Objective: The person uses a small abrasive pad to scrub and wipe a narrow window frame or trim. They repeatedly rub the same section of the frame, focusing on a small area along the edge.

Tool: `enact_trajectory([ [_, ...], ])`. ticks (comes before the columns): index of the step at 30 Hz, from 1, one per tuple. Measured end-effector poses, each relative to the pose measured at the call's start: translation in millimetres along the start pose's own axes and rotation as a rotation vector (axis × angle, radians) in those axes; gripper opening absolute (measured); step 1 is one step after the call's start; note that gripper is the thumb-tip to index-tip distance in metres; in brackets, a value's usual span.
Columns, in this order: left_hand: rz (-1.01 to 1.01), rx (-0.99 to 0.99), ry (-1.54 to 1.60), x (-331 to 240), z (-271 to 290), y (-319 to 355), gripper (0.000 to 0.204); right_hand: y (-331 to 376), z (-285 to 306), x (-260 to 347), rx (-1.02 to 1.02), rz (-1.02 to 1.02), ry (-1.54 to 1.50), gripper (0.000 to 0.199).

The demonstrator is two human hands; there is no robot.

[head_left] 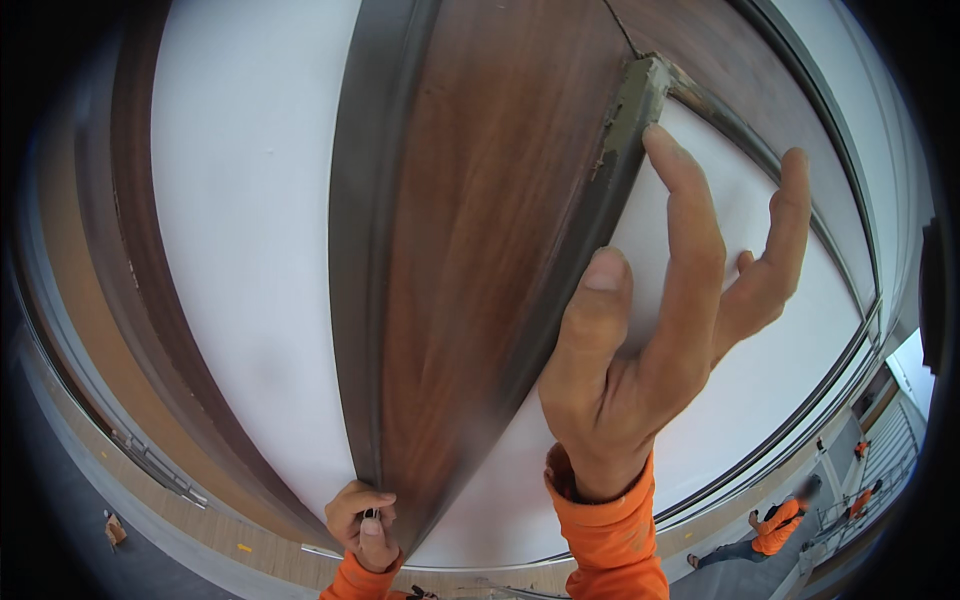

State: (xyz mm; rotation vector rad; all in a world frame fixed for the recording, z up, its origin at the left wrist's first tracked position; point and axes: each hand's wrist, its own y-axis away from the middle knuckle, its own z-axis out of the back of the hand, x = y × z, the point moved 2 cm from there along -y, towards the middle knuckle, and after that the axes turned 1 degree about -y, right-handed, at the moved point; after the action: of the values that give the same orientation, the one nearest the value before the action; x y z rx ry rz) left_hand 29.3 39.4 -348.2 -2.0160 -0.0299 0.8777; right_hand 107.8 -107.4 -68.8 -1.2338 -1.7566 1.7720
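Observation:
My right hand [650,310] is raised in front of a wooden panel with its fingers spread and nothing in them. Its index fingertip is at or very near a dark trim strip [575,255], just below the worn, grey-green patch [637,95] at the strip's upper end. Lower down and to the left, my left hand [360,525] is closed, thumb against fingers. A small dark object [371,513] shows between them, too small to name. That hand is near the foot of the reddish-brown wood panel [480,190], beside another dark trim strip [358,300].
White panels [240,200] flank the brown one. A plank-like floor strip [240,550] runs along the bottom, with grey floor [60,480] beyond. A person in orange [780,525] is at the lower right, near metal railings [890,460]. A small brown object [115,531] lies lower left.

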Motion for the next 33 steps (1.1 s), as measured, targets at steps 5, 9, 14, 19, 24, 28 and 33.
enact_trajectory([
  [5,-0.058,0.016,-0.039,3,-1,-2,0.045,-3,-1,2,-0.084,-0.017,-0.105,0.036],
  [9,-0.064,0.024,-0.046,4,1,-4,0.046,-22,7,-26,-0.127,0.030,-0.155,0.032],
  [14,-0.095,0.010,-0.053,8,2,-2,0.046,-49,6,-52,-0.037,0.337,-0.172,0.028],
  [19,-0.101,0.011,-0.074,10,3,-1,0.047,-67,17,-45,0.068,0.450,-0.127,0.031],
  [24,-0.114,0.000,-0.100,7,1,-1,0.046,-76,23,-42,0.147,0.473,-0.128,0.033],
  [28,-0.117,-0.016,-0.095,10,-1,2,0.046,-81,25,-42,0.147,0.534,-0.116,0.029],
  [33,-0.156,-0.027,-0.118,10,-1,2,0.045,-76,17,-42,0.032,0.627,-0.112,0.024],
])
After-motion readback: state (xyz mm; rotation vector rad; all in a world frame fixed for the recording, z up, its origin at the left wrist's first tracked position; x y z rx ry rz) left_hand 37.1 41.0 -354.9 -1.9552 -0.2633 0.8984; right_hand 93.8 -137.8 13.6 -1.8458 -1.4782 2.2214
